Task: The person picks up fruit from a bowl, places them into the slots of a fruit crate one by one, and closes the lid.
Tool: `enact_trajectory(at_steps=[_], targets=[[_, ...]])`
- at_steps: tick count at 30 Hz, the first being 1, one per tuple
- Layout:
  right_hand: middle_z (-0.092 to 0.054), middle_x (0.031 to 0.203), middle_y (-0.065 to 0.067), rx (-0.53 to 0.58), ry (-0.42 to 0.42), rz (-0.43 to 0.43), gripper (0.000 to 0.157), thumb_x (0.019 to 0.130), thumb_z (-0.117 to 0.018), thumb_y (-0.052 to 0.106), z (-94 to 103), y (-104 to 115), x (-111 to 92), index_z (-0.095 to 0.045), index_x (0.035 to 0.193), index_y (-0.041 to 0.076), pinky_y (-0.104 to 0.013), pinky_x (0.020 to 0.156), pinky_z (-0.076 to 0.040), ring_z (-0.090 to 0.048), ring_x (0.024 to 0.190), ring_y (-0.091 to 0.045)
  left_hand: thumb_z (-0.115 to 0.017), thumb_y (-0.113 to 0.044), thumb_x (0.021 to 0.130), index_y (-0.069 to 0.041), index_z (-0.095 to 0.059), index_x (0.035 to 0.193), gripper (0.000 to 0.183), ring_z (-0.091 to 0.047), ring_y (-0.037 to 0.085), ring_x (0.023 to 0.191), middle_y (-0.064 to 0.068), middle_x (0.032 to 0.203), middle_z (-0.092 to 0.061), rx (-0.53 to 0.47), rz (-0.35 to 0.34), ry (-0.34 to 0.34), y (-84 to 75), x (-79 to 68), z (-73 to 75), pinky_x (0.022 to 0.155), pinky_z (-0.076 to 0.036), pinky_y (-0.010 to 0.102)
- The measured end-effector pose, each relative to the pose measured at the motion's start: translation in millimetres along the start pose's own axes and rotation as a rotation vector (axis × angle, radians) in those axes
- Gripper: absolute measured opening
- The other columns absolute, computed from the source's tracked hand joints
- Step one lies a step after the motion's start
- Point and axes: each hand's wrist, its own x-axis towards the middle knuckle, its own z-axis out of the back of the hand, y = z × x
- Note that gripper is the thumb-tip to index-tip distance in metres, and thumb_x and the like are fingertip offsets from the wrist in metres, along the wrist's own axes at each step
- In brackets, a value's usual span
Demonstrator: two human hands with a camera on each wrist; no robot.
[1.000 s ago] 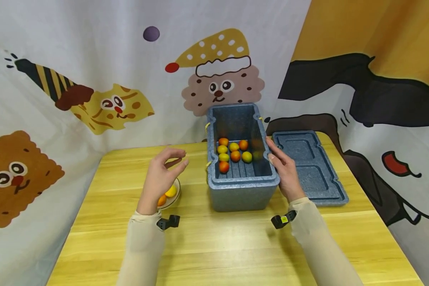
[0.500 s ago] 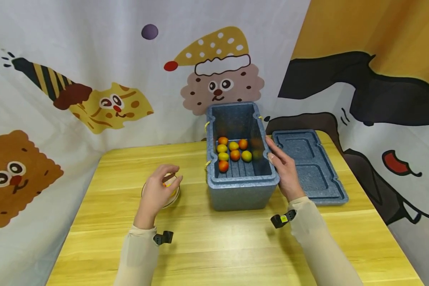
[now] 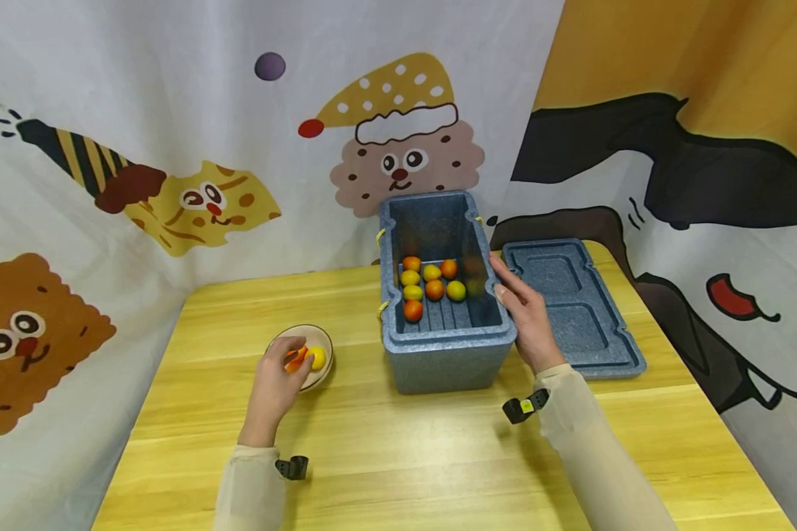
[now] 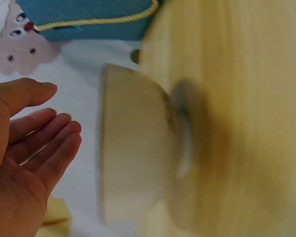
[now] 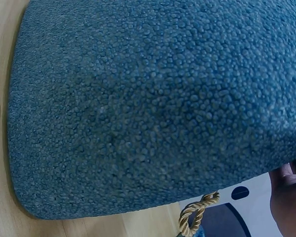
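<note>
My left hand (image 3: 274, 387) hovers over a small cream bowl (image 3: 314, 333) at the left of the table, fingers loosely bent with nothing between them. In the bowl are a yellow fruit (image 3: 316, 358) and an orange-red one (image 3: 295, 361), partly hidden by the fingers. The left wrist view shows the hand (image 4: 29, 153) beside the bowl's rim, thumb apart from the fingertips. My right hand (image 3: 531, 321) rests against the right side of a blue-grey foam box (image 3: 448, 361), fingers extended along the rim. Several small red-orange and yellow-green fruits (image 3: 435, 290) lie on the box's floor.
The box's lid (image 3: 578, 324) lies flat on the table (image 3: 372, 464), right of the box. Yellow rope loops (image 3: 381, 310) hang from the box's sides. A cartoon-print curtain (image 3: 239, 88) closes off the back and sides.
My left hand has moved down and left, from between the bowl and box to over the bowl. More of the bowl shows now. The right hand stays at the box.
</note>
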Motion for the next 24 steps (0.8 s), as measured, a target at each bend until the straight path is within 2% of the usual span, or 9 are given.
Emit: enact_trajectory(at_steps=[4, 7, 12, 17, 24], targets=[[-0.033, 0.156, -0.01, -0.006, 0.003, -0.008, 0.046, 0.104, -0.05, 0.013, 0.2, 0, 0, -0.041, 0.149, 0.006, -0.025, 0.113, -0.025, -0.023, 0.145, -0.02, -0.071, 0.007, 0.085, 0.011, -0.062, 0.114, 0.031, -0.061, 0.041, 0.104, 0.025, 0.112, -0.059, -0.019, 0.041, 0.006, 15.3, -2.7, -2.0, 0.088, -0.053, 0.048], [-0.033, 0.156, -0.01, -0.009, 0.0, -0.01, 0.047, 0.104, -0.051, 0.015, 0.0, -1, 0, -0.041, 0.149, 0.007, -0.024, 0.112, -0.026, -0.023, 0.145, -0.02, -0.072, 0.009, 0.084, 0.011, -0.062, 0.112, 0.03, -0.062, 0.04, 0.103, 0.025, 0.111, -0.059, -0.006, 0.044, 0.012, 24.7, -3.1, -4.2, 0.087, -0.053, 0.046], [-0.031, 0.156, -0.013, -0.004, -0.006, -0.008, 0.047, 0.104, -0.052, 0.016, -0.2, -1, -1, -0.042, 0.149, 0.007, -0.024, 0.112, -0.026, -0.023, 0.145, -0.02, -0.076, 0.005, 0.082, 0.01, -0.063, 0.111, 0.032, -0.062, 0.035, 0.099, 0.022, 0.108, -0.061, 0.103, 0.01, 0.029, 34.5, -0.9, -6.7, 0.085, -0.054, 0.045], [-0.031, 0.157, -0.012, 0.004, -0.002, -0.004, 0.047, 0.104, -0.052, 0.016, -0.4, -2, -1, -0.042, 0.149, 0.008, -0.025, 0.113, -0.026, -0.023, 0.145, -0.02, -0.077, 0.004, 0.081, 0.01, -0.064, 0.11, 0.033, -0.06, 0.036, 0.098, 0.022, 0.107, -0.061, 0.186, -0.022, 0.097, 35.7, -0.4, -8.7, 0.085, -0.052, 0.048], [-0.033, 0.156, -0.01, 0.011, -0.001, 0.006, 0.046, 0.104, -0.052, 0.016, -1.2, -1, -1, -0.044, 0.148, 0.009, -0.026, 0.113, -0.026, -0.023, 0.145, -0.021, -0.079, -0.001, 0.081, 0.008, -0.065, 0.11, 0.033, -0.061, 0.036, 0.1, 0.019, 0.109, -0.061, 0.269, 0.013, 0.137, 33.4, 0.5, -10.6, 0.087, -0.051, 0.049]])
